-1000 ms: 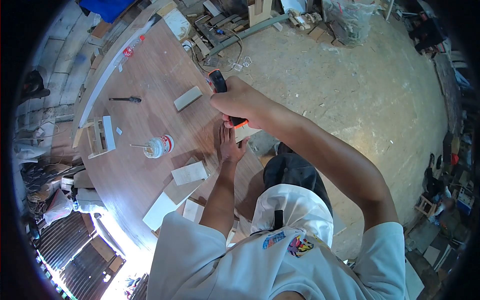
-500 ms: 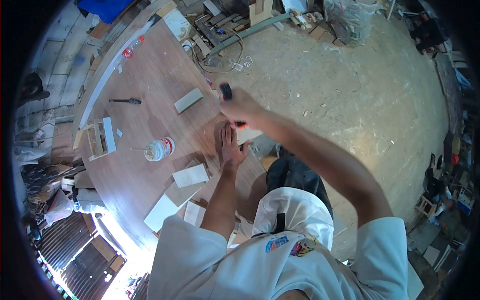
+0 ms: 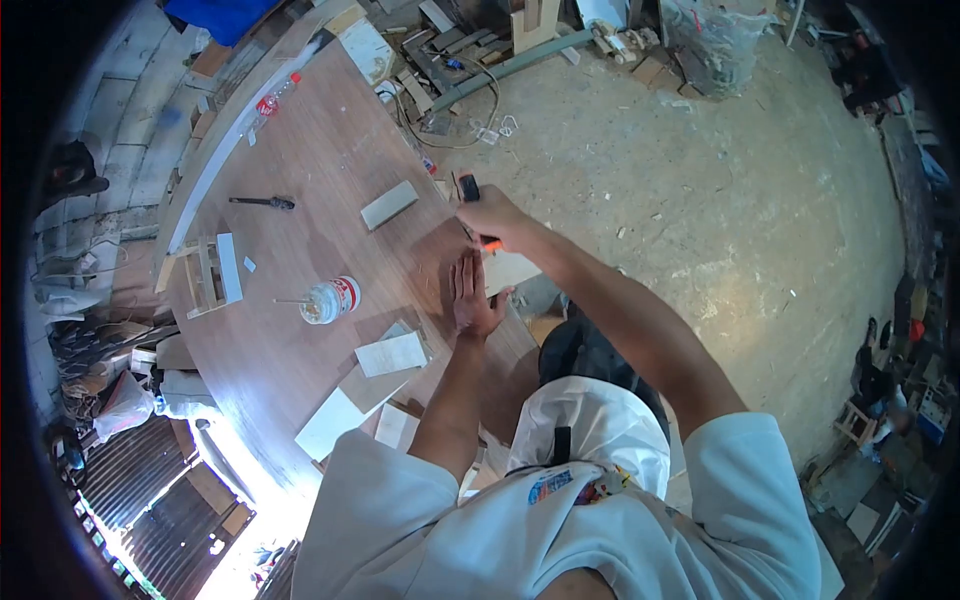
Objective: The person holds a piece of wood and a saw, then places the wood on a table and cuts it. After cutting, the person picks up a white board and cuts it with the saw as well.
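My right hand (image 3: 490, 217) is closed round a tool with a black head (image 3: 468, 186) and an orange part (image 3: 490, 243) showing below the fist; its exact kind I cannot make out. Just below it, my left hand (image 3: 474, 300) lies flat with fingers stretched out near the edge of the wooden table (image 3: 300, 170). A pale board (image 3: 508, 270) shows beside the left hand at that edge. Left of the hands stands a jar with a red and white label (image 3: 333, 298) and a stick in it. A small wood block (image 3: 389, 205) lies above the jar.
Several white boards (image 3: 330, 422) lie at the table's lower part. Near the far left are a small wooden frame (image 3: 208, 275), a dark tool (image 3: 262, 202) and a plastic bottle (image 3: 277, 95). Wood scraps (image 3: 450, 55) lie on the floor beyond. At the far right a person (image 3: 885, 400) is visible.
My right hand, with the tool, has come slightly lower and closer to my left hand, its elbow drawn in. The whole view has shifted a little to the right.
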Demonstrator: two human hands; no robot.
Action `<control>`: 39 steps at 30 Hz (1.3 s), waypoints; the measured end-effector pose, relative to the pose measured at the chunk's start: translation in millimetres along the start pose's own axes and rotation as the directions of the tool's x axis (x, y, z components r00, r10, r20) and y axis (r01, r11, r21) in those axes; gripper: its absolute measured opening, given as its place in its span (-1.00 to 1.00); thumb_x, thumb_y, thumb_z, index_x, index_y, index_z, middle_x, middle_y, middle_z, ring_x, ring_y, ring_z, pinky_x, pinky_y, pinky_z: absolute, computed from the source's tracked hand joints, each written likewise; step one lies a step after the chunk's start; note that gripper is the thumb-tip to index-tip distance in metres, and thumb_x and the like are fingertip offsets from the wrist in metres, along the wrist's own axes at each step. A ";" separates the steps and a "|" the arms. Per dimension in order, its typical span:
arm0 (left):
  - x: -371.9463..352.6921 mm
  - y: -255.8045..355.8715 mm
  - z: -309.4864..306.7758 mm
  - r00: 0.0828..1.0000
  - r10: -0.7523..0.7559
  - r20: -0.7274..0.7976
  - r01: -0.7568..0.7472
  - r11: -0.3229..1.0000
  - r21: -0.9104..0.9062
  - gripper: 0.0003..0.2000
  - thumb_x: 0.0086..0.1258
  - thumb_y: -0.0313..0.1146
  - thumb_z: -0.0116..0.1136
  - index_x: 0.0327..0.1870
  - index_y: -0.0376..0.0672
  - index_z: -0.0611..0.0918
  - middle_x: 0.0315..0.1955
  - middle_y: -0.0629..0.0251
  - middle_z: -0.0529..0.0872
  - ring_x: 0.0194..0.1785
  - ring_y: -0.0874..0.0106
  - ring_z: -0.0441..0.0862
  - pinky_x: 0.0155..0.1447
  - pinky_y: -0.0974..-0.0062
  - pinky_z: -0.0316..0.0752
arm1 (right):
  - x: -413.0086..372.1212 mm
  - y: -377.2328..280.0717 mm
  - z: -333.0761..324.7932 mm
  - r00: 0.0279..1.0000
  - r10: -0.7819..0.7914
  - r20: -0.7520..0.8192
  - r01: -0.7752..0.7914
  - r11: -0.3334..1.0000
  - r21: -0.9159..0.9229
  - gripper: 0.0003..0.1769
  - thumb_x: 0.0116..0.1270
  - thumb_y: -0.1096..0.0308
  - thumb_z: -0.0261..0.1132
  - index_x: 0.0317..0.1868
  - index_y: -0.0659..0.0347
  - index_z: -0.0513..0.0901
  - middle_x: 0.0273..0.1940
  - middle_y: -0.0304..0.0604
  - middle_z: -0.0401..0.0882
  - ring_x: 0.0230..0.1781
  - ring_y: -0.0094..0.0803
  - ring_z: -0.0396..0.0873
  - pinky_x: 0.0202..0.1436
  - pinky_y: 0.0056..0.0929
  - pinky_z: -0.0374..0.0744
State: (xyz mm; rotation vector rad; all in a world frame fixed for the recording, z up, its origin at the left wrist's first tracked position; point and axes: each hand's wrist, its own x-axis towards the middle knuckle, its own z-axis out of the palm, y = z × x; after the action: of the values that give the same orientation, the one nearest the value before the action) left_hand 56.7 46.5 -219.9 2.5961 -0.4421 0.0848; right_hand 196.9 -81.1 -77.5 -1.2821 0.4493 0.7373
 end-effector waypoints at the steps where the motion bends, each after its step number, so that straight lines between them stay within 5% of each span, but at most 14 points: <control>1: 1.2 -2.5 3.6 1.000 0.008 -0.017 -0.008 1.000 0.005 -0.15 0.24 0.04 0.18 0.43 -0.34 0.16 0.38 -0.10 0.21 0.44 -0.06 0.13 0.50 -0.03 -0.01 | -9.2 1.6 2.3 1.000 -0.013 0.006 0.013 1.000 0.020 -0.93 0.20 0.51 0.09 -0.44 0.26 0.39 -0.66 -0.20 0.32 -0.74 -0.42 0.38 -0.71 -0.36 0.37; 5: -7.7 -3.1 4.9 1.000 -0.005 0.000 0.005 0.999 0.039 -0.15 0.23 0.04 0.18 0.43 -0.34 0.16 0.38 -0.12 0.21 0.44 -0.08 0.14 0.49 -0.04 0.00 | 0.0 15.2 7.2 0.997 -0.077 0.010 0.078 0.989 -0.129 -0.96 0.20 0.52 0.06 -0.38 0.32 0.42 -0.63 -0.13 0.40 -0.73 -0.35 0.44 -0.73 -0.32 0.41; 7: -0.1 -2.3 3.9 1.000 0.007 -0.027 -0.006 0.999 0.042 -0.15 0.23 0.04 0.18 0.43 -0.34 0.16 0.38 -0.12 0.21 0.44 -0.07 0.14 0.49 -0.04 0.00 | -2.6 14.8 8.2 0.997 -0.076 0.023 0.075 0.997 0.026 -0.97 0.20 0.53 0.06 -0.34 0.31 0.40 -0.64 -0.16 0.37 -0.74 -0.36 0.42 -0.72 -0.31 0.40; 18: -7.5 -3.7 4.3 0.999 0.004 -0.034 -0.004 1.000 0.008 -0.16 0.20 0.03 0.22 0.41 -0.30 0.20 0.36 -0.13 0.24 0.44 -0.05 0.15 0.49 -0.04 0.01 | -6.8 29.4 -0.2 0.996 -0.075 0.054 0.071 0.994 0.077 -0.91 0.23 0.50 0.15 -0.33 0.17 0.38 -0.64 -0.29 0.33 -0.73 -0.48 0.37 -0.72 -0.39 0.35; 21: -8.0 -9.1 14.6 0.994 -0.050 -0.100 0.053 0.998 0.033 -0.16 0.12 0.01 0.27 0.37 -0.30 0.24 0.34 -0.13 0.25 0.44 -0.07 0.15 0.49 -0.06 0.01 | -28.7 59.6 8.0 0.945 -0.324 0.051 0.327 0.924 -0.197 -0.91 0.27 0.50 0.13 -0.27 0.18 0.37 -0.56 -0.31 0.34 -0.71 -0.54 0.38 -0.72 -0.42 0.36; 23: -4.7 -4.9 3.2 0.994 -0.098 -0.054 0.093 0.992 -0.090 -0.13 0.01 -0.03 0.32 0.35 -0.28 0.27 0.35 -0.09 0.25 0.44 -0.08 0.14 0.49 -0.07 0.00 | -48.2 81.4 7.4 0.919 -0.392 0.034 0.392 0.903 -0.175 -0.91 0.28 0.51 0.13 -0.26 0.18 0.38 -0.55 -0.31 0.34 -0.73 -0.56 0.36 -0.72 -0.45 0.36; 27: -3.0 -3.6 1.8 0.999 -0.036 -0.001 0.036 0.999 -0.021 -0.11 -0.06 -0.11 0.34 0.38 -0.23 0.26 0.38 0.01 0.26 0.48 0.02 0.12 0.52 -0.03 -0.04 | -57.8 98.2 2.0 0.869 -0.492 -0.055 0.474 0.859 -0.192 -0.91 0.31 0.50 0.11 -0.21 0.18 0.37 -0.55 -0.31 0.35 -0.78 -0.59 0.33 -0.73 -0.50 0.36; 34: -6.7 -4.5 4.5 0.999 0.038 -0.025 -0.038 0.999 -0.001 -0.12 0.04 -0.13 0.32 0.42 -0.23 0.22 0.40 0.04 0.23 0.51 0.09 0.08 0.54 0.00 -0.10 | -62.3 39.0 -3.4 0.987 -0.146 -0.060 0.154 0.978 0.141 -0.83 0.30 0.48 0.15 -0.13 0.25 0.36 -0.65 -0.27 0.35 -0.78 -0.51 0.39 -0.74 -0.44 0.37; 39: -5.0 -3.0 -3.9 1.000 0.018 -0.026 -0.018 0.999 -0.030 -0.12 0.08 -0.09 0.29 0.44 -0.23 0.20 0.41 0.03 0.21 0.50 0.08 0.08 0.55 0.02 -0.12 | -63.4 66.5 -1.2 0.988 -0.136 -0.077 0.140 0.989 0.046 -0.88 0.27 0.51 0.18 -0.22 0.26 0.42 -0.62 -0.30 0.35 -0.74 -0.56 0.33 -0.67 -0.46 0.37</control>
State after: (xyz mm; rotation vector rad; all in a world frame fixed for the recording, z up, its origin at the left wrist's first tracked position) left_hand 53.0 52.3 -218.6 2.5590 -0.4540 0.1171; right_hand 105.6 -90.4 -81.0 -1.2816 0.4317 0.5598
